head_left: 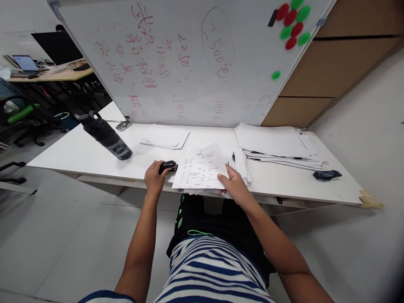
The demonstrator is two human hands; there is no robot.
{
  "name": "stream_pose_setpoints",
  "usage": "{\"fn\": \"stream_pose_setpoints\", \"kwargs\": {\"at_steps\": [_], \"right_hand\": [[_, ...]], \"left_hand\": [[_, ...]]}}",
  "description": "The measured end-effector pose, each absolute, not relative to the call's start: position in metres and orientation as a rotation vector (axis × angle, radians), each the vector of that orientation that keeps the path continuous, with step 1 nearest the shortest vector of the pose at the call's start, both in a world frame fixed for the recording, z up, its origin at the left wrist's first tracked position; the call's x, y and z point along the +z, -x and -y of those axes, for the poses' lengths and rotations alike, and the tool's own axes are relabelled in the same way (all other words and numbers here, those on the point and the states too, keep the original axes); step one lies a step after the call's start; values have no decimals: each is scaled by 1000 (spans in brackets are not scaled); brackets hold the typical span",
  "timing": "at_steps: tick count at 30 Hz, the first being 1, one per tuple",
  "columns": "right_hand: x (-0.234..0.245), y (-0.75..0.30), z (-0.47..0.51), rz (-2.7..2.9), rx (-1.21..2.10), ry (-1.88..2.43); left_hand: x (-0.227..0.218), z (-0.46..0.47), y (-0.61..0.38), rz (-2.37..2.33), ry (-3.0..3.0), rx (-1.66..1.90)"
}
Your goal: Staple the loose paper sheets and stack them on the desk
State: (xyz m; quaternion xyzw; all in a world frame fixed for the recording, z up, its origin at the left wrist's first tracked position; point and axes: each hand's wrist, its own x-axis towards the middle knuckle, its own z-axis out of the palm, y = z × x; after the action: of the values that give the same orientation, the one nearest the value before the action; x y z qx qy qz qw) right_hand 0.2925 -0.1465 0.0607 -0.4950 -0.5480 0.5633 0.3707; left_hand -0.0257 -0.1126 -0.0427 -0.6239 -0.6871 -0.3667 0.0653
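Observation:
My left hand is closed around a black stapler at the table's front edge. Just right of the stapler's nose is a printed sheet, lying over more sheets whose edges show below it. My right hand pinches these papers at their lower right side, thumb on top and fingers underneath. Behind that hand lies a pile of papers, partly hidden by the held sheets. A thin stack of white paper rests farther back on the left.
A dark water bottle stands on the white table at left, near a grey computer mouse. Large paper stacks and a dark object lie at right. A whiteboard rises along the back edge.

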Motion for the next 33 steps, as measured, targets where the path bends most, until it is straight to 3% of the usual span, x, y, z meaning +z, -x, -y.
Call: {"fn": "stream_pose_setpoints", "kwargs": {"at_steps": [25, 33], "right_hand": [[48, -282, 152, 1437, 1515, 1287], [38, -272, 141, 1523, 1686, 1183]], "left_hand": [[-39, 114, 24, 2144, 1810, -1108], [-38, 116, 21, 2165, 1901, -1037]]}}
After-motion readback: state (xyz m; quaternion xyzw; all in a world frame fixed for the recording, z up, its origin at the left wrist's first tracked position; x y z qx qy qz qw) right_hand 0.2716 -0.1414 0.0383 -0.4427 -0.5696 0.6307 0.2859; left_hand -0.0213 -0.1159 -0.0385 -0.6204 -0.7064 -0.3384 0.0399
